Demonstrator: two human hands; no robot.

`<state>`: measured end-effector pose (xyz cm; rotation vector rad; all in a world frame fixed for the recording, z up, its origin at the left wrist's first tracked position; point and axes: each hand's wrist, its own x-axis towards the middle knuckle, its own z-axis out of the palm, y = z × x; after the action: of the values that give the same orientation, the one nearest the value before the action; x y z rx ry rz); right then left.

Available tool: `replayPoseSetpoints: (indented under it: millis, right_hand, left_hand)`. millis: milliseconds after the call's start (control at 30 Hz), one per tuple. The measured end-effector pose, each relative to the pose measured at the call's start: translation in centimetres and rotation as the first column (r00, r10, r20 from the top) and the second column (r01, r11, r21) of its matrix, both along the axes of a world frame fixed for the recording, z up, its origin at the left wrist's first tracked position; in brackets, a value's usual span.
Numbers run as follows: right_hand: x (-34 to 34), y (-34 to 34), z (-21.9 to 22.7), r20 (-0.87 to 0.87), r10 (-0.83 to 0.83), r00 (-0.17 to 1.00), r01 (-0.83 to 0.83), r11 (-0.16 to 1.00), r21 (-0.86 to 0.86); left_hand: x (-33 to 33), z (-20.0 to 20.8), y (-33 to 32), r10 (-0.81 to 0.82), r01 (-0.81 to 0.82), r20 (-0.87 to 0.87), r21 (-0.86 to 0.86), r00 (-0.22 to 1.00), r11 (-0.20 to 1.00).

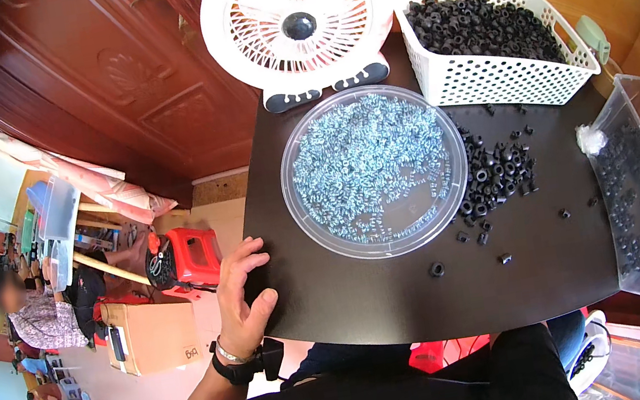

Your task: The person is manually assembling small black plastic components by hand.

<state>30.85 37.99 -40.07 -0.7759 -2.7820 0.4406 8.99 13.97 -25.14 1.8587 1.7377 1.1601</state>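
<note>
Our left hand (238,312), fingers (232,269) loosely parted, meets a dark table (369,301) near a clear tub (388,254) of springs (363,155); our right hand is hidden.

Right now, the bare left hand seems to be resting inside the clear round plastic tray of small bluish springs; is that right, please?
Not quite: the head view shows the bare left hand at the dark table's left edge, outside the clear round plastic tray of small bluish springs.
</note>
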Motion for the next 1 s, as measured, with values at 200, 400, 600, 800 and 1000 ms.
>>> replayPoseSetpoints:
  millis: [200,400,600,800,1000]
  right_hand:
    - [0.4,-1.6,-0.3,0.031,0.01,0.999,-0.008,0.998,-0.06]
    - [0.1,-2.1,-0.1,0.063,0.035,0.997,-0.029,0.995,-0.1]
    - [0.0,-2.6,-0.1,0.086,0.061,0.994,-0.049,0.988,-0.143]
    - [0.3,-2.8,0.2,0.093,0.077,0.993,-0.06,0.982,-0.18]
    - [0.7,-3.3,0.2,0.099,0.086,0.991,-0.062,0.973,-0.22]
  left_hand:
    - [0.0,0.1,-0.1,0.022,-0.022,0.046,-0.001,0.999,1.0]
    - [-0.2,-0.1,-0.1,0.03,-0.031,0.057,0.009,0.998,0.999]
    - [-0.4,-0.2,-0.1,0.02,-0.02,0.028,0.011,0.999,1.0]
    - [-0.2,-0.2,0.1,0.023,-0.023,0.031,-0.001,0.999,1.0]
    - [-0.1,-0.1,-0.1,0.024,-0.023,0.029,-0.016,0.999,1.0]
